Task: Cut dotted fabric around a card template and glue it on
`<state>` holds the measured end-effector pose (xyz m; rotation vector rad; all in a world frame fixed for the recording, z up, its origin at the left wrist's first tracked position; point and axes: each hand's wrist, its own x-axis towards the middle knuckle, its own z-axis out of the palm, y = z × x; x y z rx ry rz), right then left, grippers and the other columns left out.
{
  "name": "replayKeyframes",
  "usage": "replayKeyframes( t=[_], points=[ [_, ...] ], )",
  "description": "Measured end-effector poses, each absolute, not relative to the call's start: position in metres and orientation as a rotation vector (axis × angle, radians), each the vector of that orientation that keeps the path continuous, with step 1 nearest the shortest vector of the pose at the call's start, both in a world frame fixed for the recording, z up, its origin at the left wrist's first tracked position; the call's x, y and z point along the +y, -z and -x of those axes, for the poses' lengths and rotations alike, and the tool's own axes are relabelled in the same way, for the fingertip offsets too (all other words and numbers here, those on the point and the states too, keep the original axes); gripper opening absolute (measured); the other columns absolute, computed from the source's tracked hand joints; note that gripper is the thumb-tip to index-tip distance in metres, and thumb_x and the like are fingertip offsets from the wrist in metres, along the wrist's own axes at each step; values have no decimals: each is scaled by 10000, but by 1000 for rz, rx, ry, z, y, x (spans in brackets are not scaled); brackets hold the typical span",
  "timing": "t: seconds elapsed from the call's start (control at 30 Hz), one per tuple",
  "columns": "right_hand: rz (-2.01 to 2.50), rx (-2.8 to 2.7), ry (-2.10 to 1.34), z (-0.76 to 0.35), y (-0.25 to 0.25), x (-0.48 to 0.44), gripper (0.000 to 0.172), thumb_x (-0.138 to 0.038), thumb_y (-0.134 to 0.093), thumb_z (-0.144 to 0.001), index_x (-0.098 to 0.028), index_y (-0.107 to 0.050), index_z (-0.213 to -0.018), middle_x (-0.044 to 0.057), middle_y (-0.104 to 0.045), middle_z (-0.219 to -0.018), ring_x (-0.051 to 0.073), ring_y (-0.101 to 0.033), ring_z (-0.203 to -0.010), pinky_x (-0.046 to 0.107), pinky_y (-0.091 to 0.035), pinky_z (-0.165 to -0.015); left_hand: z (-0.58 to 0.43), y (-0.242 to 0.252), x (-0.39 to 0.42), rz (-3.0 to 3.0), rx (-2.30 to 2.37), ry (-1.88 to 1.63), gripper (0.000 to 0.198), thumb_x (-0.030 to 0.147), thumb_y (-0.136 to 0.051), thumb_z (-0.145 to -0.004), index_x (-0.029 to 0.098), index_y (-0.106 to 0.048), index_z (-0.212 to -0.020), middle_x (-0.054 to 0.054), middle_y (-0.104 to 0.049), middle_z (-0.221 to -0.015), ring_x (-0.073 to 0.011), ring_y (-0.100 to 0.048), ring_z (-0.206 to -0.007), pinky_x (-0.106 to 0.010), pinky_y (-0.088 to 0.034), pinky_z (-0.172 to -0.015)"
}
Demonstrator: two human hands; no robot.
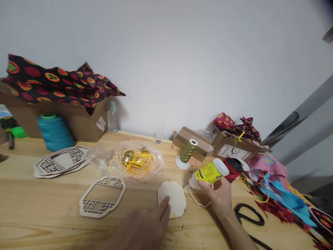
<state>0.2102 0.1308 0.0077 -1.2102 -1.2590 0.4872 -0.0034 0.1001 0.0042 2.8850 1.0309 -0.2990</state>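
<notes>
My left hand (148, 222), blurred, reaches in from the bottom with its fingertips on a pale plaque (173, 198) that has small yellow loops at its top and bottom. A white bottle with a yellow-green label (209, 172) is gripped in my right hand (220, 196), tilted with its narrow end down to the left. Under that end lies a thin outlined frame (199, 198), partly hidden by the bottle and hand. To the left, a wooden lattice frame (102, 197) rests flat on the table.
Behind are a plastic bag of yellow cords and bells (137, 161), stacked lattice pieces (62, 161), a blue thread cone (55, 133), a gold spool (188, 151) and cardboard boxes (194, 140). At right lie black-handled scissors (249, 215) and colourful fabric (286, 198).
</notes>
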Motion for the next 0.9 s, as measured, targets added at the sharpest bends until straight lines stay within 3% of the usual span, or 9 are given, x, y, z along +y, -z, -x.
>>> replayKeyframes(
  t=[0.3, 0.57, 0.73, 0.9],
  points=[
    [1297, -1402, -521, -206, -9, 135, 319, -344, -715, -598, -156, -622, -838, 102, -710, -796, 264, -656, -721, 388, -530, -665, 2, -11, 102, -2826, 1047, 279, 593, -15, -400, -723, 72, -375, -1308, -187, -314, -1355, -300, -672, -771, -410, -574, -574],
    [1303, -1430, -545, -205, -12, 134, 291, -356, -716, -598, -161, -631, -797, 83, -703, -764, 245, -646, -692, 361, -526, -638, 5, -10, 101, -2832, 1041, 219, 613, -51, -372, -706, 92, -392, -1301, -157, -336, -1349, -293, -677, -736, -413, -569, -551],
    [1325, -1408, -535, -202, -14, 133, 274, -350, -713, -602, -162, -627, -782, 74, -699, -750, 239, -636, -685, 358, -514, -646, 2, -17, 103, -2777, 1075, 280, 608, -58, -343, -728, 111, -382, -1311, -144, -323, -1362, -287, -667, -811, -393, -568, -608],
    [1305, -1455, -567, -205, -16, 132, 295, -359, -717, -592, -164, -618, -790, 76, -700, -763, 242, -638, -693, 361, -513, -653, 4, -13, 103, -2757, 1099, 244, 612, -62, -338, -730, 119, -384, -1313, -176, -424, -1312, -283, -671, -800, -405, -563, -625]
  ],
)
